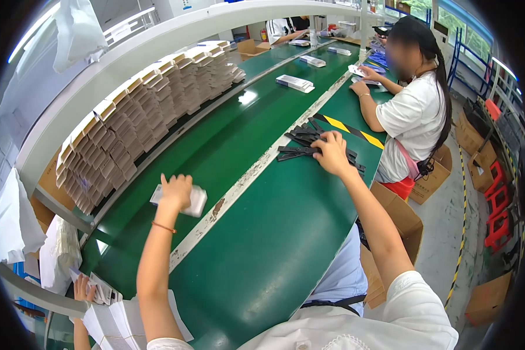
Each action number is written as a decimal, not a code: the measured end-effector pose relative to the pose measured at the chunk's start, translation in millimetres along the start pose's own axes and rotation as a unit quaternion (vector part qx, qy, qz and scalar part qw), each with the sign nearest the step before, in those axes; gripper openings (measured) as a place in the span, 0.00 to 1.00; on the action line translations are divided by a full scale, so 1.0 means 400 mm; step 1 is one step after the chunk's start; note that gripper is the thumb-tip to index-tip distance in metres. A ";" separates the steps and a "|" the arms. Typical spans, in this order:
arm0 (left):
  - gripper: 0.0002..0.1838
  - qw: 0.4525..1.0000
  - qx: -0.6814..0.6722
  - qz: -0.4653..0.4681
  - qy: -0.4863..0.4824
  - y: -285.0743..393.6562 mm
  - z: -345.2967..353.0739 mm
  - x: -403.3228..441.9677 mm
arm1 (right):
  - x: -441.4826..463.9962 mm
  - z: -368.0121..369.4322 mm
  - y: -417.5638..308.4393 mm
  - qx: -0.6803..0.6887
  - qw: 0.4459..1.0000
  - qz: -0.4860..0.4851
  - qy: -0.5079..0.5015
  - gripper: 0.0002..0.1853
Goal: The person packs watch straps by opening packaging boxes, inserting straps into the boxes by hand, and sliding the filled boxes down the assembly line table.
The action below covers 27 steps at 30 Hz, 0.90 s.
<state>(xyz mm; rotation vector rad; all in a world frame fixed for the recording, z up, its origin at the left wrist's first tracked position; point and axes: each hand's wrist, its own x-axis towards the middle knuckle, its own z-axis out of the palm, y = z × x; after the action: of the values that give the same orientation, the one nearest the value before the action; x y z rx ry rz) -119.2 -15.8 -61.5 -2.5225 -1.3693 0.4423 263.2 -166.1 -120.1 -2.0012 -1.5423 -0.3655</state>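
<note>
Grey cartons (122,125) stood stacked along the far edge of the belt (233,137). On the belt, the left hand (177,191) lay over a white box (198,202) near the rail (252,175); whether its fingers gripped could not be told. By the rail-side edge of the desk (262,245), the right hand (331,153) curled its fingers onto black strips (297,150), any grip hidden, just short of striped tape (351,130).

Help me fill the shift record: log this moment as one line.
left hand: on or just over white box, green belt beneath | right hand: at black strips | other boxes: farther along belt
</note>
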 end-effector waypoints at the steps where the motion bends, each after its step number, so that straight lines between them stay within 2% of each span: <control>1: 0.28 1.000 -0.024 0.007 -0.009 0.014 0.004 -0.004 | -0.004 0.016 0.006 -0.035 0.999 -0.005 -0.004 0.16; 3: 0.30 0.993 -0.099 0.043 -0.037 0.079 -0.048 -0.018 | 0.005 0.040 0.011 -0.064 0.998 0.005 -0.018 0.18; 4: 0.31 0.985 -0.155 0.075 0.005 0.114 -0.067 -0.025 | 0.007 0.055 0.015 -0.095 0.995 0.015 -0.039 0.20; 5: 0.43 0.985 -0.140 0.097 -0.035 0.154 -0.112 -0.029 | 0.014 0.083 0.026 -0.113 0.993 0.020 -0.032 0.19; 7: 0.37 0.959 -0.224 0.172 0.024 0.224 -0.154 -0.051 | 0.019 0.090 0.020 -0.105 0.994 0.028 -0.021 0.17; 10: 0.35 0.917 -0.279 0.271 0.088 0.293 -0.207 -0.098 | 0.022 0.088 0.008 -0.080 0.997 0.005 0.021 0.12; 12: 0.35 0.890 -0.324 0.300 0.117 0.302 -0.208 -0.130 | 0.018 0.106 -0.004 -0.030 0.996 -0.001 0.083 0.09; 14: 0.34 0.901 -0.330 0.273 0.067 0.292 -0.256 -0.177 | 0.004 0.093 -0.057 0.036 0.986 -0.009 0.161 0.07; 15: 0.33 0.897 -0.337 0.271 0.095 0.285 -0.250 -0.188 | -0.002 0.103 -0.072 0.177 0.973 0.033 0.143 0.07; 16: 0.33 0.892 -0.339 0.272 0.123 0.278 -0.244 -0.197 | -0.006 0.114 -0.092 0.314 0.938 0.079 0.124 0.07; 17: 0.33 0.893 -0.338 0.270 0.123 0.270 -0.236 -0.208 | -0.014 0.149 -0.112 0.455 0.872 0.139 0.113 0.08; 18: 0.32 0.906 -0.322 0.242 0.126 0.262 -0.228 -0.221 | -0.026 0.178 -0.118 0.535 0.822 0.183 0.070 0.09; 20: 0.32 0.921 -0.305 0.208 0.126 0.249 -0.229 -0.230 | -0.031 0.194 -0.154 0.529 0.812 0.242 0.049 0.09; 22: 0.31 0.927 -0.288 0.195 0.138 0.241 -0.220 -0.242 | -0.043 0.195 -0.173 0.547 0.814 0.186 0.056 0.10; 24: 0.30 0.922 -0.291 0.203 0.156 0.239 -0.212 -0.246 | -0.052 0.195 -0.173 0.557 0.801 0.210 0.057 0.08; 27: 0.29 0.917 -0.306 0.226 0.117 0.245 -0.222 -0.249 | -0.055 0.183 -0.166 0.604 0.762 0.227 0.053 0.06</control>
<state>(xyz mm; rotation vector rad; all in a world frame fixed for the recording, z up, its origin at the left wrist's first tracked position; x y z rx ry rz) -61.9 -157.6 1.9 -3.2744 -0.9174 -0.2723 184.4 -129.0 -171.7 -1.1441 -0.7430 0.5947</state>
